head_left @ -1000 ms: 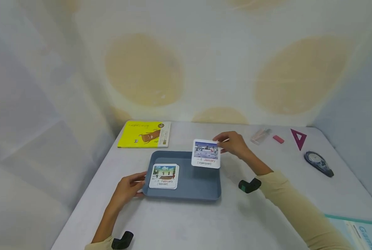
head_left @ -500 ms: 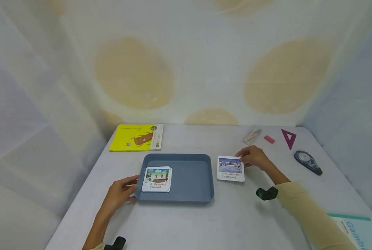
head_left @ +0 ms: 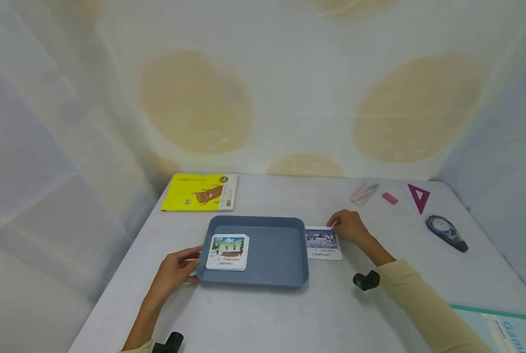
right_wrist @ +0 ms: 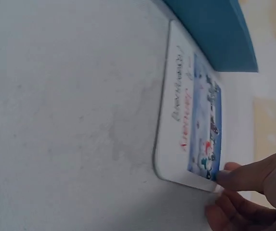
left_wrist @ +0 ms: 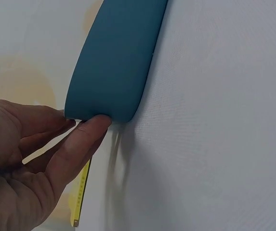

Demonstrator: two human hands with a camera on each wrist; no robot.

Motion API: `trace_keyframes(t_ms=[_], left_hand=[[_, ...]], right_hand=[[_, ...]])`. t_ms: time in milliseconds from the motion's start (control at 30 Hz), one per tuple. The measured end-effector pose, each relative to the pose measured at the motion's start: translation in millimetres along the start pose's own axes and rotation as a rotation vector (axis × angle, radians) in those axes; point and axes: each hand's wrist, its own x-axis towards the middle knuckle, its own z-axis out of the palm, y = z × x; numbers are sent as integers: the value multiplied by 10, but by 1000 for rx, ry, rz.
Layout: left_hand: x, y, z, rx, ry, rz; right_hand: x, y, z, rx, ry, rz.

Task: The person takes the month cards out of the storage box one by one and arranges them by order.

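Observation:
The left hand (head_left: 172,268) grips the left end of a blue-grey tray (head_left: 276,260), its thumb and fingertips at the rim and outer wall in the left wrist view. Inside the tray, towards the left, lies a small stack of picture cards (head_left: 226,252) with "February" on top. Right of the tray, the right hand (head_left: 350,226) pinches the far right corner of a "January" picture card (head_left: 324,243). This card lies flat, or nearly so, on the white table, its left edge right up against the tray wall. In the right wrist view, thumb and forefinger (right_wrist: 246,177) meet at its corner.
A yellow book (head_left: 192,192) lies at the back left. Towards the back right are a clear packet (head_left: 364,193), a pink eraser (head_left: 390,198), a magenta set square (head_left: 419,198) and a dark correction-tape dispenser (head_left: 446,233). A pale blue book (head_left: 501,328) lies front right.
The right hand has carried the January card from over the tray to the right and down onto the table, then slid it back left against the tray. The left hand stays at the tray.

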Motion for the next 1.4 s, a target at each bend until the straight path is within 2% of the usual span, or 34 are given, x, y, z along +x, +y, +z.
trace_keyframes(t_ms=[100, 233, 400, 500, 700, 900, 1167, 1400], left_hand=[[14, 14, 15, -10, 3, -1], [27, 25, 44, -24, -1, -6], [-4, 11, 23, -16, 25, -24], [-10, 8, 12, -14, 30, -28], [-22, 19, 6, -31, 34, -28], [-25, 15, 46, -56, 39, -32], [-32, -9, 115, -78, 45, -21], [-41, -12, 67, -49, 64, -14]], right_hand=[[-34, -47, -10, -58, 45, -53], [-80, -188, -36, -80, 110, -124], [-82, -549, 20, -43, 197, -346], [-55, -813, 80, -15, 205, -445], [8, -1294, 327, 13, 151, -479], [72, -1618, 676, 21, 11, -528], [151, -1763, 1101, -118, -176, -538], [138, -1883, 1193, -147, -179, -547]])
